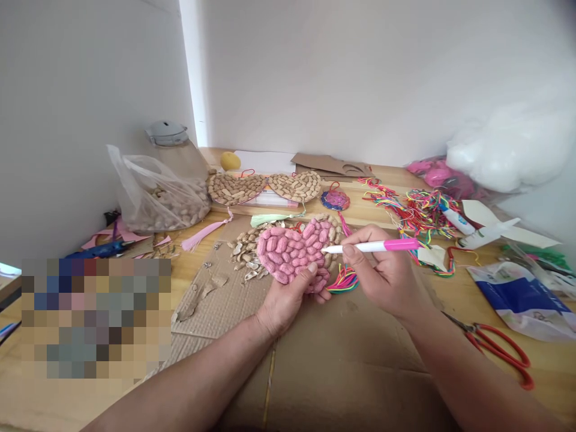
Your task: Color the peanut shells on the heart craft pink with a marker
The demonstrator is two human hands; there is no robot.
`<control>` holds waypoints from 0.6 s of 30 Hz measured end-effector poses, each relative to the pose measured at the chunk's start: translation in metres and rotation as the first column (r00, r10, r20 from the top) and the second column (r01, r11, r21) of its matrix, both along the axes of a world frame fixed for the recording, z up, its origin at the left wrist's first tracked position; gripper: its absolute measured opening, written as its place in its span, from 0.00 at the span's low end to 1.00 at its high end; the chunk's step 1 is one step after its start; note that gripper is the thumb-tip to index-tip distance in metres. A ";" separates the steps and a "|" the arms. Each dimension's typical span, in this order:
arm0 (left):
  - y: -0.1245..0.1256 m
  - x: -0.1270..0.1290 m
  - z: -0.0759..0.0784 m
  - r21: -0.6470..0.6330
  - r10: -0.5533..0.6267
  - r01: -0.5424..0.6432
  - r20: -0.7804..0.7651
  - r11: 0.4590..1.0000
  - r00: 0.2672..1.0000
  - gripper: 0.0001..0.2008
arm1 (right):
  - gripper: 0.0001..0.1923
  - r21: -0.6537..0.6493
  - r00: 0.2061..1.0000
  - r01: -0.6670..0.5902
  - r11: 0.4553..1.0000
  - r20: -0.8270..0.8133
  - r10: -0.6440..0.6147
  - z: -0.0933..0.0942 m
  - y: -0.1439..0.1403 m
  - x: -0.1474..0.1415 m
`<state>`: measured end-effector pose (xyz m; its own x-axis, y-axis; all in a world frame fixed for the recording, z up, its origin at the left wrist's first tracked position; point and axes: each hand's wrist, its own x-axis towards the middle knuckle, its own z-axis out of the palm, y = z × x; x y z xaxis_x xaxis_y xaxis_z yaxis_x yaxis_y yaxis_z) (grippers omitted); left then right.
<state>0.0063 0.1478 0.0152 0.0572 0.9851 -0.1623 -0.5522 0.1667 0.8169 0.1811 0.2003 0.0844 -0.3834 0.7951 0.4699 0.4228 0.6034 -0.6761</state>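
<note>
1. A clear bag of peanuts [164, 201] slumps near the tabletop's [463, 300] far left corner.
2. The left hand [288, 300] grips the lower edge of a pink peanut-shell heart [294, 249], held over the cardboard sheet [342, 360] at mid-tabletop.
3. The right hand [389, 276] is closed around a pink-and-white marker [373, 245], its tip touching the heart's right lobe.
4. Red-handled scissors [499, 348] lie toward the right edge.

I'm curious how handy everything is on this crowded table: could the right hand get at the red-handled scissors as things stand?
Probably yes. The red-handled scissors lie in the open on the table beside the right forearm, with nothing on top of them. But the right hand has its grip on a pink and white pen, so it would likely have to put that down first.
</note>
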 end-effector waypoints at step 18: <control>0.000 0.000 0.003 -0.019 0.015 -0.015 0.001 1.000 1.000 0.23 | 0.09 0.055 0.999 0.004 0.998 0.051 -0.007 0.000 0.003 0.001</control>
<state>0.0061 0.1481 0.0179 0.0421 0.9826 -0.1811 -0.5554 0.1737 0.8133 0.1825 0.2037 0.0845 -0.4038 0.7709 0.4927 0.4592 0.6365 -0.6196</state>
